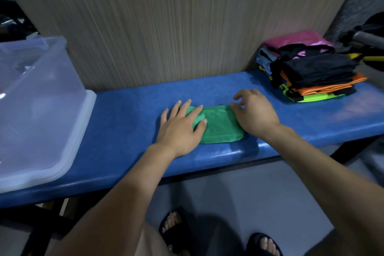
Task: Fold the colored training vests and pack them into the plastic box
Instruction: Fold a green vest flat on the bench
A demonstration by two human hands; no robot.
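A blue bench [128, 131] carries a clear plastic box [41, 110] well to the left of the left hand [180, 127] and a pile of vests [311, 68] beyond the right hand [255, 114]. Between and under both hands lies a folded green vest [220, 127]. The left hand presses flat with fingers spread on its left end; the right rests on its right end, fingers loosely bent.

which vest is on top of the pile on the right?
The black vest. It tops the pile, above the orange vest and lime vest; the pink vest sits behind.

Green vest [220, 125] on a blue bench [128, 131]; pink, black, orange and lime vests [311, 70] stacked.
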